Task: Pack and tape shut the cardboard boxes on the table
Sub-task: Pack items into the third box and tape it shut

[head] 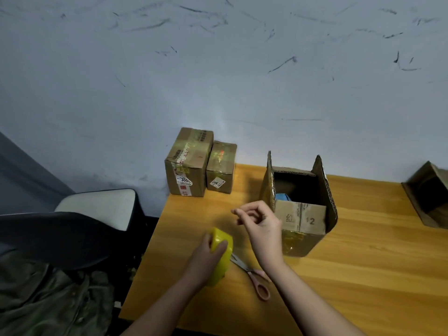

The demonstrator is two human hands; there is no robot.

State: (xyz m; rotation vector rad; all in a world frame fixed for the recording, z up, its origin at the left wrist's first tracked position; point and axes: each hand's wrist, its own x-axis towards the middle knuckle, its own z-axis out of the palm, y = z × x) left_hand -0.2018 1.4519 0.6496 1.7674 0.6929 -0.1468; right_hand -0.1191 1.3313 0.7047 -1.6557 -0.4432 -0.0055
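Left hand clamped on tape roll; right hand fingers curled, maybe pinching the tape end, can't tell. Pull straight toward the open box.

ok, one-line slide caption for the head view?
Left hand grips yellow tape roll beside open cardboard box; scissors on table.

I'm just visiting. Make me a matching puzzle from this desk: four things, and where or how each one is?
Things:
1. tape roll
2. scissors
3. open box
4. two sealed boxes

States:
A. lying flat on the table
B. standing at the table's far left corner
C. held in the left hand
D. flaps up, something blue inside

Pairs: 1-C, 2-A, 3-D, 4-B
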